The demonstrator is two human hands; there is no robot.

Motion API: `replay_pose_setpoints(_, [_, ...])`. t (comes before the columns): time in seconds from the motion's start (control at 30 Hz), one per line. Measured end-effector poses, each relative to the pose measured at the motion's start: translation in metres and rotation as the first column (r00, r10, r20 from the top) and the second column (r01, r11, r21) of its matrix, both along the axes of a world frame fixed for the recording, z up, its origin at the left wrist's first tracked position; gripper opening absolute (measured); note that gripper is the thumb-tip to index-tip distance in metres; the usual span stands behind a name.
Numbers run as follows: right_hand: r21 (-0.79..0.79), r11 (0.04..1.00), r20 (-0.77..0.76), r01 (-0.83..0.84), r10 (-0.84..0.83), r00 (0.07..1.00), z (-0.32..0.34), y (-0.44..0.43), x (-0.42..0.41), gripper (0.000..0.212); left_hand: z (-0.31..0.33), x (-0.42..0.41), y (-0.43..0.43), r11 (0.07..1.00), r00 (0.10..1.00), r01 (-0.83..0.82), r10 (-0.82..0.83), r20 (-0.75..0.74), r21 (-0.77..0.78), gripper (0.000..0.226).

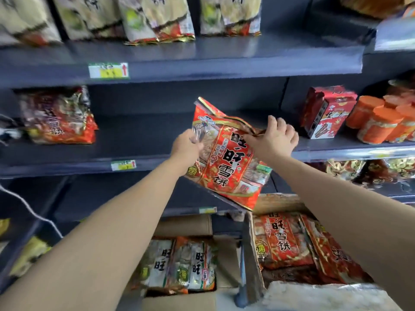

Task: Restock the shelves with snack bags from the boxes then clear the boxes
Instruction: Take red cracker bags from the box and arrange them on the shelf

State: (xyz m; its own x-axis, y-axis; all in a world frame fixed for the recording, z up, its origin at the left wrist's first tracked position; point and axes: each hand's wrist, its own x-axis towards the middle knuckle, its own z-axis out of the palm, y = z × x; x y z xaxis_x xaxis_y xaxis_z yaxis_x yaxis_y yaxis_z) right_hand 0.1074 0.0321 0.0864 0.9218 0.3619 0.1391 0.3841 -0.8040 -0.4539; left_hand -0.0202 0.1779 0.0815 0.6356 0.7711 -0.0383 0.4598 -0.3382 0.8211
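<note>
A large red snack bag (226, 158) hangs tilted in front of the middle shelf (139, 140), held by both hands. My left hand (187, 147) grips its left edge and my right hand (275, 138) pinches its top right corner. Below stand two open cardboard boxes: the right box (277, 204) holds several of the same red bags (283, 241), the left box (224, 254) holds pale green-labelled bags (179, 265). One matching red bag (58, 117) stands at the shelf's left end.
The top shelf carries several beige snack bags (157, 19). On the right of the middle shelf stand a red carton (325, 111) and orange-lidded tubs (381, 122). Gold-red bags (359, 171) fill the lower right shelf. A white cord (29, 207) hangs at left.
</note>
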Motion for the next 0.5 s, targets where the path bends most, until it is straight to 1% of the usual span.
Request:
replay_pose_setpoints(0.07, [0.100,0.995,-0.085,-0.001,0.010,0.996,-0.003,0.032,-0.013,0.101,0.003,-0.023,0.037,0.988,0.988,-0.138,0.141,0.059,-0.064,0.007])
replay_pose_setpoints(0.13, [0.162,0.985,-0.200,-0.052,0.084,0.976,-0.009,0.066,-0.025,0.109,0.005,-0.043,0.077,0.961,0.961,-0.243,0.257,0.100,-0.132,0.026])
replay_pose_setpoints(0.17, [0.170,0.982,-0.270,-0.081,0.125,0.955,-0.010,0.078,-0.029,0.108,0.007,-0.051,0.090,0.954,0.954,-0.260,0.278,0.112,-0.150,0.034])
replay_pose_setpoints(0.23, [0.194,0.973,-0.414,-0.128,0.200,0.888,-0.014,0.107,-0.036,0.098,0.009,-0.064,0.118,0.944,0.944,-0.278,0.303,0.129,-0.179,0.039])
replay_pose_setpoints(0.3, [0.228,0.959,-0.501,-0.170,0.265,0.824,-0.017,0.149,-0.044,0.084,0.012,-0.074,0.150,0.931,0.934,-0.301,0.331,0.134,-0.206,0.045])
replay_pose_setpoints(0.33, [0.257,0.951,-0.523,-0.174,0.288,0.802,-0.018,0.171,-0.048,0.079,0.010,-0.078,0.170,0.925,0.930,-0.314,0.345,0.129,-0.213,0.048])
replay_pose_setpoints(0.4, [0.316,0.939,-0.555,-0.139,0.302,0.775,-0.017,0.213,-0.053,0.075,0.007,-0.082,0.208,0.914,0.924,-0.341,0.369,0.102,-0.220,0.052])
replay_pose_setpoints(0.5, [0.370,0.924,-0.562,-0.097,0.306,0.768,-0.019,0.272,-0.054,0.067,0.004,-0.085,0.260,0.893,0.899,-0.383,0.419,0.126,-0.237,0.044])
